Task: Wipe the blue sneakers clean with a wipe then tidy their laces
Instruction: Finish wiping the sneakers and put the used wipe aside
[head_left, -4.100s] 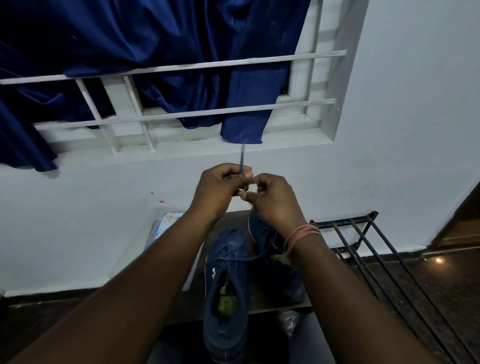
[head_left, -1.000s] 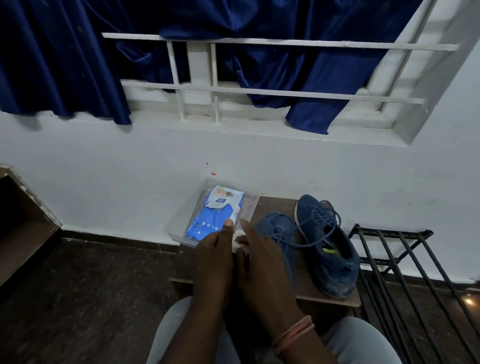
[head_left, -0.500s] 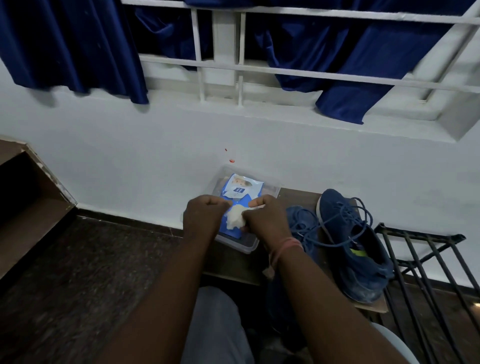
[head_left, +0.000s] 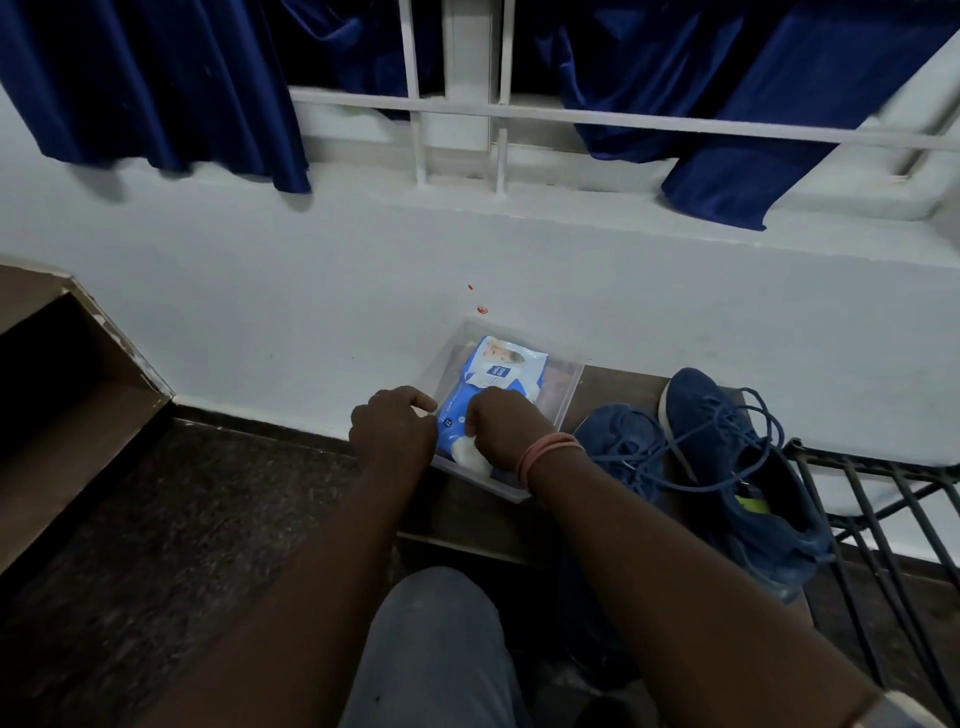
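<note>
Two blue sneakers stand on a low brown stool (head_left: 618, 387): the right one (head_left: 737, 483) with loose laces trailing, the left one (head_left: 618, 447) partly behind my right forearm. A blue and white wipe pack (head_left: 498, 374) lies in a clear plastic tray (head_left: 566, 395) at the stool's left end. My right hand (head_left: 501, 428) is over the pack with curled fingers, pinching a crumpled white wipe (head_left: 465, 451). My left hand (head_left: 392, 428) rests at the tray's left edge, fingers curled, one finger stretched toward the pack.
A white wall with a barred window and dark blue curtains (head_left: 156, 88) rises behind the stool. A black metal rack (head_left: 883, 499) stands at the right. Wooden steps (head_left: 62, 395) are at the left, dark speckled floor (head_left: 182, 519) below, my grey-clad knee (head_left: 436, 649) in front.
Earlier both hands held a lace above the sneakers. They have since moved left to the tray, and the wipe has gone down onto the pack under my right hand.
</note>
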